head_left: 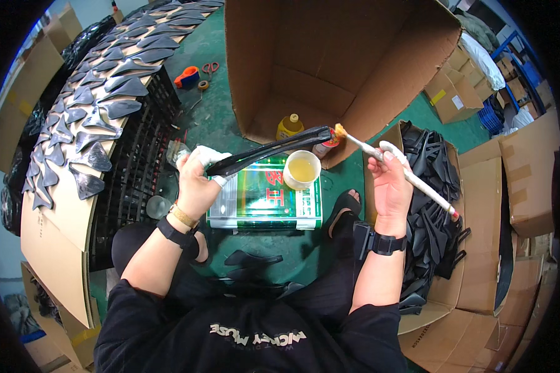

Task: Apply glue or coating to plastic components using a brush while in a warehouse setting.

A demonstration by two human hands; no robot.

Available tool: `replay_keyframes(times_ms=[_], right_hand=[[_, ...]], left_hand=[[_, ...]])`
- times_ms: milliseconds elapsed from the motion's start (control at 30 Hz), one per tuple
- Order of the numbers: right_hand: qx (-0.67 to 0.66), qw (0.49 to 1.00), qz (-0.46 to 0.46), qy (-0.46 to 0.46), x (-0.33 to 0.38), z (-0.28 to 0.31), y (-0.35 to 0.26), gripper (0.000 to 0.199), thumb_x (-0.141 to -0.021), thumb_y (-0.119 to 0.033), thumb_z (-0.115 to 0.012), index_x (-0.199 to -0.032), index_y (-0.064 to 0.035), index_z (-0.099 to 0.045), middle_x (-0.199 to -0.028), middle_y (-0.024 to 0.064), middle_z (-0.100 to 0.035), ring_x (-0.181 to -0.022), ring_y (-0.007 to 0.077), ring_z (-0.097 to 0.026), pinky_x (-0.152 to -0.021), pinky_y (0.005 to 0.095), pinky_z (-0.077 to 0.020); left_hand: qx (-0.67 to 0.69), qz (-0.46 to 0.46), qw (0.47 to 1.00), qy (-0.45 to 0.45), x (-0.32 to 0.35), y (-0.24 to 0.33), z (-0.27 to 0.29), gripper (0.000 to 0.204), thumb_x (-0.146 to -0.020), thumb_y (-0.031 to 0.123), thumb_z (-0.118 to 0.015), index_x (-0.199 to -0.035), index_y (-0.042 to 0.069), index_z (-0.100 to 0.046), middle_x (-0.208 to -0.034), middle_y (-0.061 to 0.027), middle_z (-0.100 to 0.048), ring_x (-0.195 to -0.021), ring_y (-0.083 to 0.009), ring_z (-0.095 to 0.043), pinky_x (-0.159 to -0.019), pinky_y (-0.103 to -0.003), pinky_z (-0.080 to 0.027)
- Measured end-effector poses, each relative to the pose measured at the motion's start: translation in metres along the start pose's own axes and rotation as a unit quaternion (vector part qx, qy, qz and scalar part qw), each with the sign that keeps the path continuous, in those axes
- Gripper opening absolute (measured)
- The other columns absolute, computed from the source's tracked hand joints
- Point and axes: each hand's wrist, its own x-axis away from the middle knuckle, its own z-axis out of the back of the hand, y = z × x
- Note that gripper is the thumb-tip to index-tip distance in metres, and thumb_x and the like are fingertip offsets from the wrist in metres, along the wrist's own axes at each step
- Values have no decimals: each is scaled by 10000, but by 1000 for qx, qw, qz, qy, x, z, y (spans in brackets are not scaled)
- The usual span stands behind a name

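"So, how far along?"
"Partway, I'd judge: laid-out pieces [127,90] lie left of the green tin [249,202]; the black heap [426,233] right of it seems undone."
"Hands?"
"Left hand [199,185] clamps black strips [270,149] above the tin; right hand [392,186] grips a brush [426,189] at their tip."

left fingers [191,163]: curled, gripping | right fingers [375,168]: curled, pinching | forearms [148,266]: apart

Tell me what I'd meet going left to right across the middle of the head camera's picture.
Black pieces, black crate, long black strip, white stick, brown carton.
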Motion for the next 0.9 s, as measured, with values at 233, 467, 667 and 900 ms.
replay_keyframes(times_ms=[233, 467, 667, 900], right_hand=[[34, 999, -10, 3, -2, 8, -3, 208, -867, -72, -587, -1041, 38, -614, -877, 115, -653, -737, 177, -635, -698, 268, -527], [54, 998, -18, -5, -2, 17, -5, 210, -848, -99, -594, -1008, 36, -614, -860, 110, -648, -749, 172, -620, -678, 262, -509], [4, 1000, -25, -10, 2, 1, 7, 201, -862, -94, -586, -1013, 36, -612, -869, 109, -646, -738, 171, -628, -694, 274, -518], [56, 990, -69, -110, 16, -35, 38, 221, -834, -34, -636, -1046, 29, -636, -896, 104, -671, -780, 149, -636, -746, 270, -517]], left_hand=[[-21, -20, 1000, 0, -1, -1, 1, 267, -635, 71, -722, -887, 153, -681, -820, 19, -602, -848, -169, -579, -872, -316, -294], [-15, -15, 1000, 10, -2, 0, 1, 262, -634, 81, -727, -882, 149, -679, -819, 11, -602, -849, -177, -578, -868, -323, -293], [25, 12, 1000, 4, -2, -5, -6, 230, -661, 119, -755, -876, 134, -672, -816, 13, -602, -834, -180, -575, -845, -309, -311], [149, 100, 983, -36, 2, -5, -14, 257, -696, 72, -774, -925, 94, -660, -829, 5, -632, -767, -120, -590, -748, -270, -446]])
